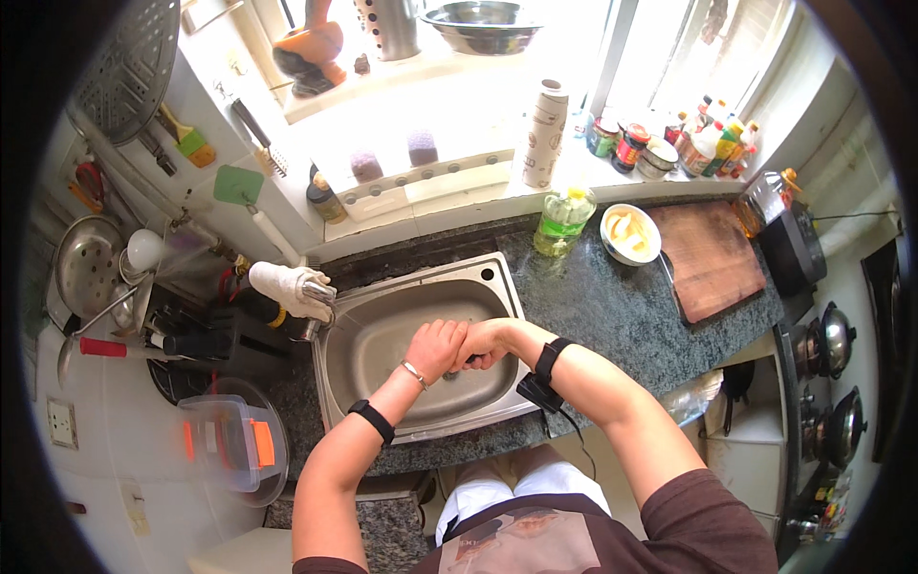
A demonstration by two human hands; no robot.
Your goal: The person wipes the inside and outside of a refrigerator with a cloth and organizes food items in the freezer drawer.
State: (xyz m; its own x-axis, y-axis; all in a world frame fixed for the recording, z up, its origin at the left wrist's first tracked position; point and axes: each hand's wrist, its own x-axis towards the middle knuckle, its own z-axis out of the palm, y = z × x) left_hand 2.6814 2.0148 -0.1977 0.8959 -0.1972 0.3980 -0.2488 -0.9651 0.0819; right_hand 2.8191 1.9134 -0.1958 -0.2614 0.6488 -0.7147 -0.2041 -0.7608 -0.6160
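Over the stainless-steel sink (387,380), my left hand (436,350) and my right hand (484,343) are pressed together. A small dark thing shows under the right hand's fingers; what it is, and whether either hand grips it, cannot be told. A metal bracelet circles the left wrist, and dark bands are on both forearms. The faucet (318,294), partly wrapped in a white cloth (283,287), stands at the sink's left. Right of the sink, on the dark stone counter (581,316), are a clear bottle with green label (563,222) and a white bowl of pale peeled pieces (630,234).
A wooden cutting board (706,258) lies at the right, with an oil bottle (764,197) behind. A black knife block (244,351) and a clear plastic container (222,441) stand left. Jars (631,147) and a patterned cylinder (546,136) line the sill. Utensils hang on the left wall.
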